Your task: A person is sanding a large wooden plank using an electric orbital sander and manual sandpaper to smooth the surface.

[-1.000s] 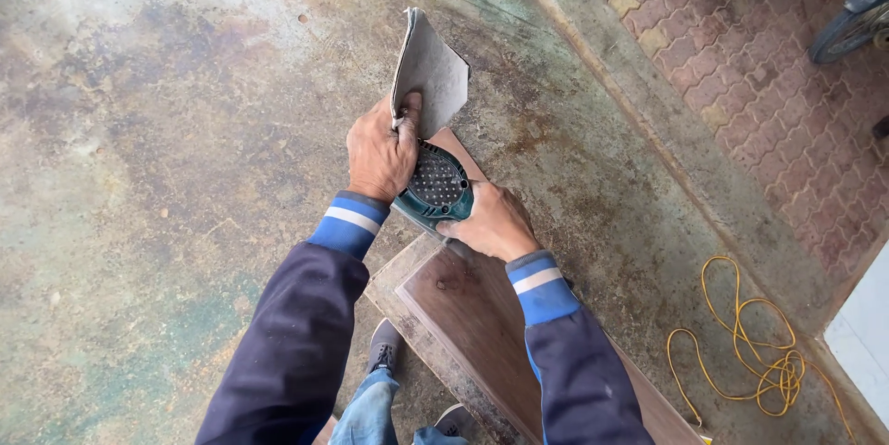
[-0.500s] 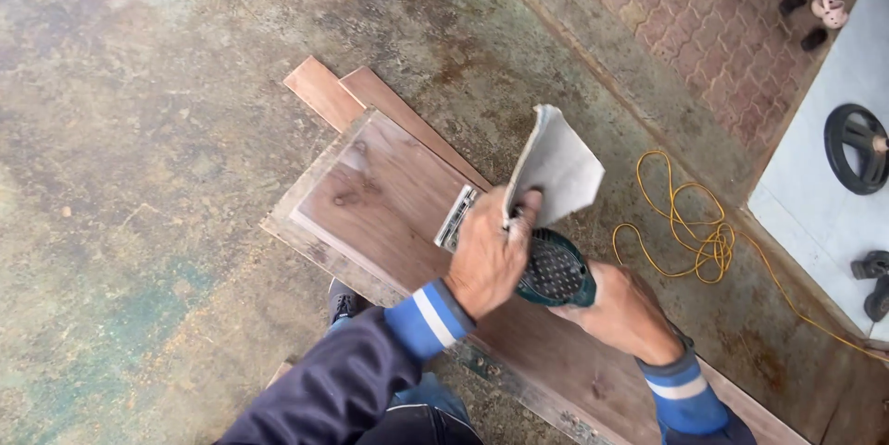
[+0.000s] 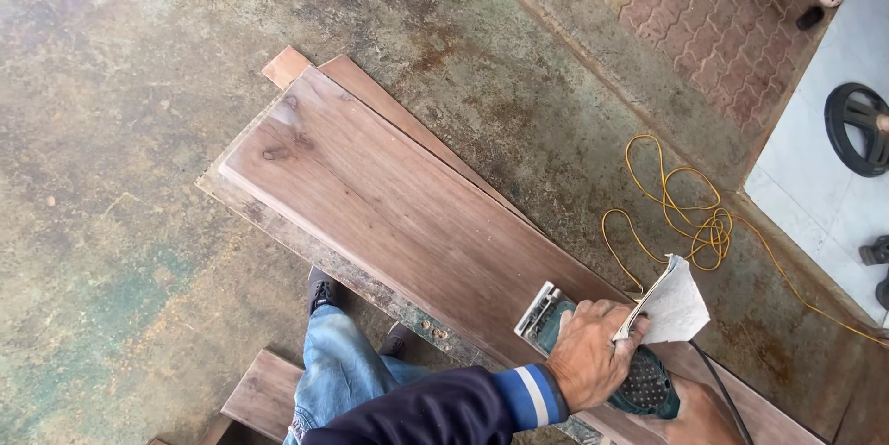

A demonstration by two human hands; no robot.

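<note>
Soft even daylight, sharp, shadowless

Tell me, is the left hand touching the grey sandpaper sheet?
Touching. The head view shows the left hand pinching the sandpaper sheet between thumb and fingers.

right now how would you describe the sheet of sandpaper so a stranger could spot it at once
Start at the long brown plank lying slantwise on the stained concrete floor, and follow it to its near right end, where the left hand rests on a green sander. The sandpaper is pinched in that hand. It is the only pale grey, bent sheet there, beside the yellow cord.
</note>
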